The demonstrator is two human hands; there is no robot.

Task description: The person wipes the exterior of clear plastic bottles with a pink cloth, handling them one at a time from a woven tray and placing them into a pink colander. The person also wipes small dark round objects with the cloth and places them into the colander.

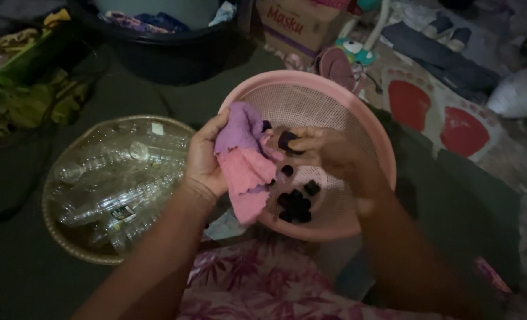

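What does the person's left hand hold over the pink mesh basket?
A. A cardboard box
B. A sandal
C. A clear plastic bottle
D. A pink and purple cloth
D: the left hand grips a pink and purple cloth at the rim of the pink mesh basket, while the right hand pinches a small dark cap against it.

A soft, matt purple-and-pink cloth is lying against a pink plastic mesh basket holding small dark matt caps, while clear glossy plastic bottles are shining in a woven, rough-looking tray beside it
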